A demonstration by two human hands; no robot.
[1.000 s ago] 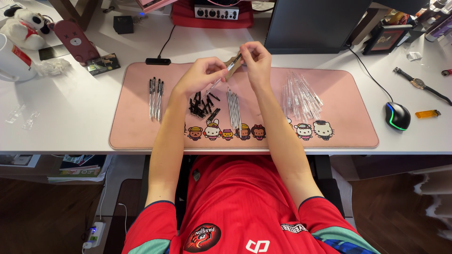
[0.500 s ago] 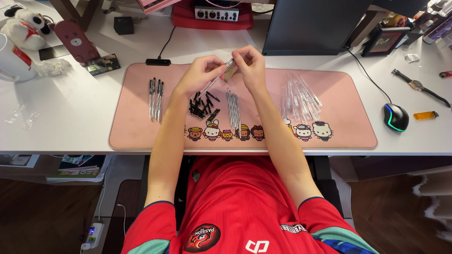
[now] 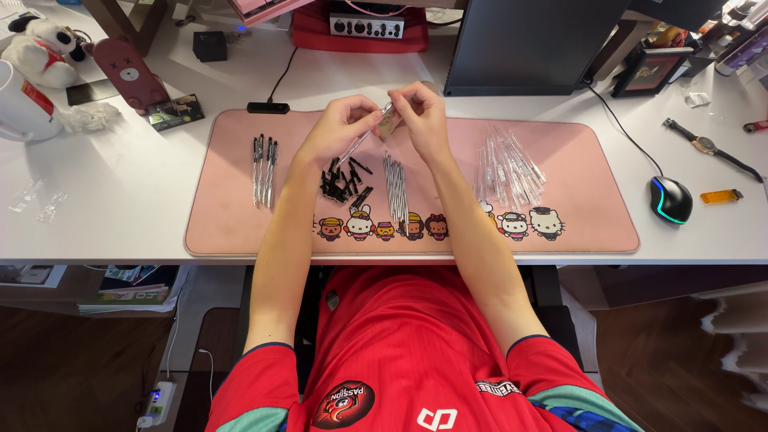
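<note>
White mug point(image 3: 20, 108) at far left edge of the white desk point(image 3: 120, 200), partly cut off; contents not visible. Plush toy point(image 3: 48, 52) behind it. A few clear plastic bits point(image 3: 36, 200) loose on the desk further forward.

Pink desk mat point(image 3: 232, 224) holds four groups, none in a container, all lying loose on the mat:
- assembled pens point(image 3: 264, 158), small row, left part of mat
- black pen caps/tips point(image 3: 344, 182), scattered pile just under the left hand
- thin refills point(image 3: 395, 188), tight bundle at mat centre, running front to back
- clear pen barrels point(image 3: 506, 164), larger fanned pile, right part of mat

Left hand point(image 3: 340, 128) raised above the cap pile, fingers closed on a clear pen barrel point(image 3: 362, 138) that slants down to the left from the fingertips. Right hand point(image 3: 420, 120) just beside it, fingertips pinched on the upper end of the same barrel (a small tan piece also shows between the two hands; can't tell what it is). Both hands meet over the back centre of the mat, so the barrel is in the air, not on the mat.

Dark monitor point(image 3: 532, 44) behind the right hand. Right of the mat: black mouse point(image 3: 670, 198) with lit rim, orange lighter point(image 3: 721, 195) just beside it, wristwatch point(image 3: 708, 146) further back.
</note>
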